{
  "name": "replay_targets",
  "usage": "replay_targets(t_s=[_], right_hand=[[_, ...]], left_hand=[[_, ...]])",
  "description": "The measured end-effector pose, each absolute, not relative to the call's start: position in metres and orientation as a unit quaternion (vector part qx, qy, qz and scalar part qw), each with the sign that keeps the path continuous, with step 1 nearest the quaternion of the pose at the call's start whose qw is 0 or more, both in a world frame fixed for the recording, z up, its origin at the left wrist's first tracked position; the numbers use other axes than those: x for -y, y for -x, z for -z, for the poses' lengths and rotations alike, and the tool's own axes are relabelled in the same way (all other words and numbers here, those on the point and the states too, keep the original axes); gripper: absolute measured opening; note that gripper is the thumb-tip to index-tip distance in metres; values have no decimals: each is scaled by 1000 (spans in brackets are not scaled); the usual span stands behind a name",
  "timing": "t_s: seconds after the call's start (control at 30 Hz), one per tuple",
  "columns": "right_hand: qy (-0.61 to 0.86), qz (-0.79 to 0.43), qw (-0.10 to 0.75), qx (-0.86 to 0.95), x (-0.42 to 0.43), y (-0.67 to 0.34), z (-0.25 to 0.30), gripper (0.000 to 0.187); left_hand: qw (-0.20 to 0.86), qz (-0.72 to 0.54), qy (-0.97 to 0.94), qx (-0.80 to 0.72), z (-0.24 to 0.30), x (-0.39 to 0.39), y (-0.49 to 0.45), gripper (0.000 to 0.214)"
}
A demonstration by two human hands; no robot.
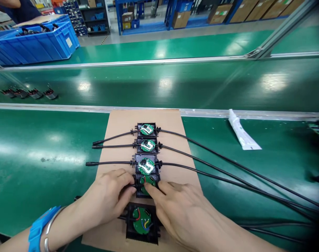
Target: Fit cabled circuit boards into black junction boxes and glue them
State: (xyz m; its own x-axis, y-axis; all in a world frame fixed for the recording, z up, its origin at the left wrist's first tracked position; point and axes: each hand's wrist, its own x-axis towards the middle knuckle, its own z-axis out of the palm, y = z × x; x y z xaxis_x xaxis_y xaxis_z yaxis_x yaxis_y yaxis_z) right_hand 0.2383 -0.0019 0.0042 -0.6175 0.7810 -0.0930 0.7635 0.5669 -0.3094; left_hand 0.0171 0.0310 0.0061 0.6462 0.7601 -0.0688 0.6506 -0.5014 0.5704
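Five black plastic housings with round green circuit boards stand in a column on a cardboard sheet (172, 119). My left hand (112, 192) is closed, thumb and index finger pinching the short black cable at the left side of the fourth housing (146, 195). Against this housing's right side rests my right hand (180, 206), its index fingertip pressing on the green circuit board (148, 180) near a red wire; the other fingers are curled, partly hidden. Closest to me, the fifth housing (142, 236) has a board with red, blue and yellow wires. Three farther boards (146, 166) carry white strips.
Long black cables (214, 175) run off to the right across the green bench. A white tube (242, 133) lies at right. Several small metal motor-like parts (50, 93) stand at far left. A metal rail (206, 112) crosses behind the cardboard. Beyond are a blue crate (41, 45) and a person (20, 12).
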Motion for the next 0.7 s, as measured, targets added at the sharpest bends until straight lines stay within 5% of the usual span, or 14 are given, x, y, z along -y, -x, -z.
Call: replay_targets(t_s=[0.43, 0.6, 0.7], right_hand=[[431, -161, 15, 888, 5, -236, 3, 44], [437, -163, 35, 884, 7, -237, 4, 33], [435, -156, 53, 885, 6, -238, 4, 44]], left_hand=[[254, 19, -860, -441, -8, -32, -32, 35], [80, 74, -928, -357, 7, -23, -24, 30], [-3, 83, -940, -331, 17, -15, -16, 27]])
